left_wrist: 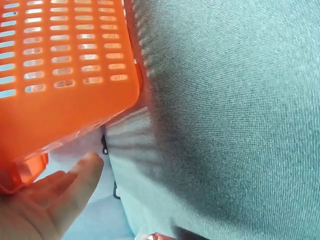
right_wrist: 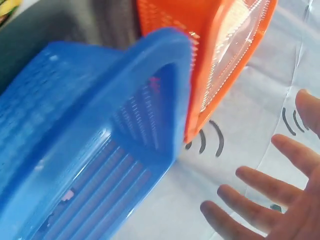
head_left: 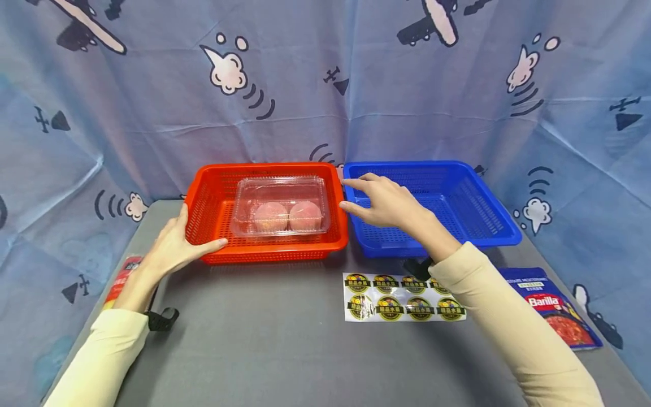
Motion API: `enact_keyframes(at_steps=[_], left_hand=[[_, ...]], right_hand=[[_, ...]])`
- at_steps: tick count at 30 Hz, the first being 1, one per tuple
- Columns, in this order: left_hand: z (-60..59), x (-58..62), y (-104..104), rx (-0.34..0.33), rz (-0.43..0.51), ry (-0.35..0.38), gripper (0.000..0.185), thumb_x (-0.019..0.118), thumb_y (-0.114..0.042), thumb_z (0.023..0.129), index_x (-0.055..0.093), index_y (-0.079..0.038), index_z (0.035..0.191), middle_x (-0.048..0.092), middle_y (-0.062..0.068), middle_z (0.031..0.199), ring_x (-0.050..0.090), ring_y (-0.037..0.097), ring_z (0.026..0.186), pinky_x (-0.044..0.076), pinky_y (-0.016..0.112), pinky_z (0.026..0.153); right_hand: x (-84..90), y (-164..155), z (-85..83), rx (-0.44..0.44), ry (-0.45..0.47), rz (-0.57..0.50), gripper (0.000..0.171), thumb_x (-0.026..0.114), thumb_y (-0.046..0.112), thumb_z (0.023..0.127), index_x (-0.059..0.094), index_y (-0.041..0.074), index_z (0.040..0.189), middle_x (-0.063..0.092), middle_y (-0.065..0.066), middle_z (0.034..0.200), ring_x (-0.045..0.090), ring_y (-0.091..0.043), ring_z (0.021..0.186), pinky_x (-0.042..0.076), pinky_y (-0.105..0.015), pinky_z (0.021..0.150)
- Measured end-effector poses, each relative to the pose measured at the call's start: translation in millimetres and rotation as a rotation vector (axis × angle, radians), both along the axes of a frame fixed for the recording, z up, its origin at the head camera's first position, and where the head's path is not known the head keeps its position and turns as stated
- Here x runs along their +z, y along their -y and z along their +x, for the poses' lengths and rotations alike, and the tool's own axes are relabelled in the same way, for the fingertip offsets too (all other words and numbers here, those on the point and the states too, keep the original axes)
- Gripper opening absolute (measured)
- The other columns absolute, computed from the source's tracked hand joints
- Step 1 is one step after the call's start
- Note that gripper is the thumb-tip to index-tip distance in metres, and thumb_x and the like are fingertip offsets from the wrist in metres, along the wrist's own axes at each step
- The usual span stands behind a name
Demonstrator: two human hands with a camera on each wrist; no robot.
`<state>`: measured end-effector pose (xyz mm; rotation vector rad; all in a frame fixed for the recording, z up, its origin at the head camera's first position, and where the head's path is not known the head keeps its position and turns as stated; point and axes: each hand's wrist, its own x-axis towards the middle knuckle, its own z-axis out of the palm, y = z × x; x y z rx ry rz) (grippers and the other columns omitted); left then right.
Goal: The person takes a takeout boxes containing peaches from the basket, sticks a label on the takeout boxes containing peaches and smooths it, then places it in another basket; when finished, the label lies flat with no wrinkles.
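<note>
A red plastic basket (head_left: 274,247) holds a clear lidded clamshell box (head_left: 285,189) with two round pinkish fruits, which look like peaches (head_left: 305,215). My left hand (head_left: 175,246) is at the basket's left front corner, its thumb stretched along the front rim and its fingers by the left side. In the left wrist view the fingers are fairly straight beside the basket's wall (left_wrist: 65,107); whether they touch it I cannot tell. My right hand (head_left: 383,199) is over the left part of a blue basket (head_left: 437,249), fingers spread and reaching toward the red basket's right rim. It holds nothing.
A sheet of round fruit stickers (head_left: 404,298) lies in front of the blue basket. At the right is a blue Barilla pouch (head_left: 549,308), partly behind my right sleeve. A red packet (head_left: 122,281) lies at the left, partly hidden by my forearm. A printed cloth (head_left: 295,73) hangs behind.
</note>
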<state>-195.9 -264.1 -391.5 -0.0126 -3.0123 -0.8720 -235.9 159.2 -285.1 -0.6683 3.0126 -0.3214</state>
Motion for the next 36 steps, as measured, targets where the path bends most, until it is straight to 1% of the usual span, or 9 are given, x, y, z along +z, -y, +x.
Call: enact_keyframes(at_steps=[8, 17, 23, 24, 26, 31, 32, 34, 36], left_hand=[[2.2, 0.5, -1, 0.015, 0.008, 0.027, 0.131, 0.069, -0.075, 0.080, -0.008, -0.013, 0.165, 0.040, 0.037, 0.144, 0.043, 0.049, 0.131, 0.039, 0.069, 0.108], [0.5, 0.8, 0, 0.020, 0.008, 0.032, 0.130, 0.069, -0.076, 0.080, -0.008, -0.015, 0.165, 0.041, 0.035, 0.144, 0.044, 0.048, 0.130, 0.040, 0.068, 0.107], [0.8, -0.8, 0, 0.025, 0.000, 0.051, 0.131, 0.068, -0.077, 0.079, -0.010, -0.014, 0.164, 0.036, 0.036, 0.150, 0.040, 0.050, 0.134, 0.039, 0.070, 0.108], [1.1, -1.2, 0, 0.025, 0.001, 0.052, 0.131, 0.068, -0.077, 0.079, -0.010, -0.014, 0.164, 0.035, 0.037, 0.151, 0.040, 0.050, 0.134, 0.039, 0.070, 0.108], [1.6, -1.6, 0, 0.027, 0.002, 0.052, 0.131, 0.068, -0.077, 0.079, -0.010, -0.015, 0.164, 0.036, 0.036, 0.150, 0.040, 0.049, 0.133, 0.040, 0.070, 0.107], [0.9, -1.6, 1, 0.031, 0.013, 0.043, 0.131, 0.068, -0.078, 0.079, -0.009, -0.017, 0.165, 0.039, 0.033, 0.146, 0.042, 0.046, 0.131, 0.043, 0.069, 0.105], [0.6, -1.5, 1, 0.031, 0.013, 0.045, 0.131, 0.068, -0.078, 0.079, -0.010, -0.017, 0.165, 0.039, 0.033, 0.147, 0.042, 0.046, 0.131, 0.042, 0.069, 0.105], [0.4, -1.0, 1, 0.035, 0.013, 0.049, 0.131, 0.068, -0.078, 0.078, -0.010, -0.017, 0.165, 0.039, 0.033, 0.147, 0.042, 0.047, 0.132, 0.042, 0.069, 0.105], [-0.1, -0.6, 0, 0.038, 0.010, 0.048, 0.131, 0.068, -0.078, 0.078, -0.009, -0.017, 0.165, 0.039, 0.033, 0.146, 0.042, 0.047, 0.132, 0.042, 0.069, 0.105]], right_hand=[[-2.5, 35, -34.6, 0.030, 0.151, -0.006, 0.065, 0.067, 0.045, 0.096, 0.051, 0.016, 0.151, 0.051, -0.017, 0.154, 0.048, -0.040, 0.140, 0.045, -0.062, 0.110], [1.6, 62, -70.5, 0.061, 0.272, 0.037, 0.072, 0.071, 0.043, 0.094, 0.048, 0.007, 0.152, 0.055, -0.017, 0.150, 0.048, -0.037, 0.140, 0.042, -0.052, 0.117], [2.1, 73, -83.5, 0.006, 0.332, 0.057, 0.077, 0.070, 0.045, 0.094, 0.043, 0.010, 0.156, 0.046, -0.017, 0.158, 0.038, -0.036, 0.147, 0.034, -0.052, 0.123], [1.0, 75, -84.4, -0.012, 0.350, 0.053, 0.077, 0.070, 0.046, 0.094, 0.042, 0.010, 0.156, 0.045, -0.017, 0.158, 0.038, -0.035, 0.146, 0.035, -0.052, 0.123], [-1.2, 77, -85.0, -0.042, 0.388, 0.049, 0.078, 0.070, 0.046, 0.094, 0.040, 0.011, 0.158, 0.047, -0.016, 0.156, 0.045, -0.033, 0.139, 0.041, -0.049, 0.118], [-6.2, 81, -86.4, -0.105, 0.490, 0.038, 0.078, 0.067, 0.046, 0.096, 0.037, 0.010, 0.158, 0.052, -0.013, 0.150, 0.065, -0.024, 0.112, 0.057, -0.034, 0.098], [-11.7, 81, -91.5, -0.100, 0.512, 0.034, 0.082, 0.069, 0.048, 0.094, 0.036, 0.008, 0.158, 0.050, -0.014, 0.151, 0.067, -0.022, 0.108, 0.058, -0.031, 0.094], [-13.5, 83, -92.0, -0.111, 0.567, 0.026, 0.084, 0.069, 0.049, 0.094, 0.035, 0.006, 0.158, 0.047, -0.014, 0.153, 0.068, -0.021, 0.108, 0.059, -0.029, 0.092], [-15.2, 85, -91.4, -0.121, 0.623, 0.007, 0.085, 0.069, 0.046, 0.095, 0.031, 0.005, 0.159, 0.042, -0.015, 0.156, 0.068, -0.021, 0.112, 0.059, -0.028, 0.094]])
